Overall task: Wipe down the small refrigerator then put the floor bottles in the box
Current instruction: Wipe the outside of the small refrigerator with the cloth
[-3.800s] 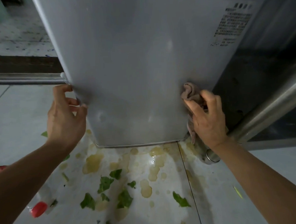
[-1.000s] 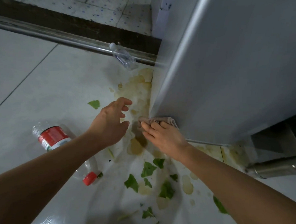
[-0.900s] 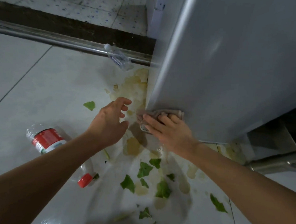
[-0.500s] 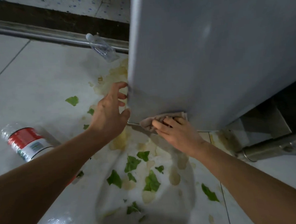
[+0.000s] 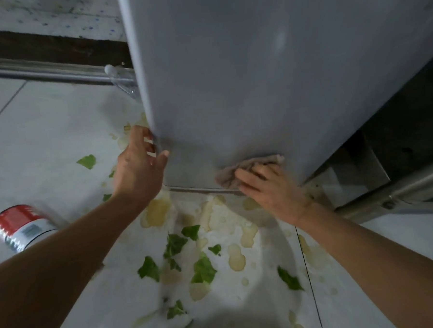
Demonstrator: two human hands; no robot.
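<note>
Down low, the small refrigerator (image 5: 268,73) fills the upper middle of the view, its grey front upright and its long axis running from the top of the view down to the floor (image 5: 46,147). The right hand (image 5: 272,191) lies flat, fingers spread, pressing a crumpled beige cloth (image 5: 238,171) against the bottom edge of that front, right of centre; this grip is a flat press, not a closed fist. The left hand (image 5: 139,173) is open, its fingers hooked round the refrigerator's lower left corner edge, thumb on the front face.

A clear bottle with a red label (image 5: 18,225) lies on its side on the floor at the left edge, well apart from the refrigerator, its long axis slanting from upper left to lower right; its cap end is hidden behind the left forearm. A second clear bottle (image 5: 122,79) lies beside a metal rail (image 5: 42,72), white cap pointing left, its body partly hidden behind the refrigerator's left side.

Yellowish puddles (image 5: 157,212) and torn green leaves (image 5: 203,268) are scattered over the tiles just below the refrigerator.
</note>
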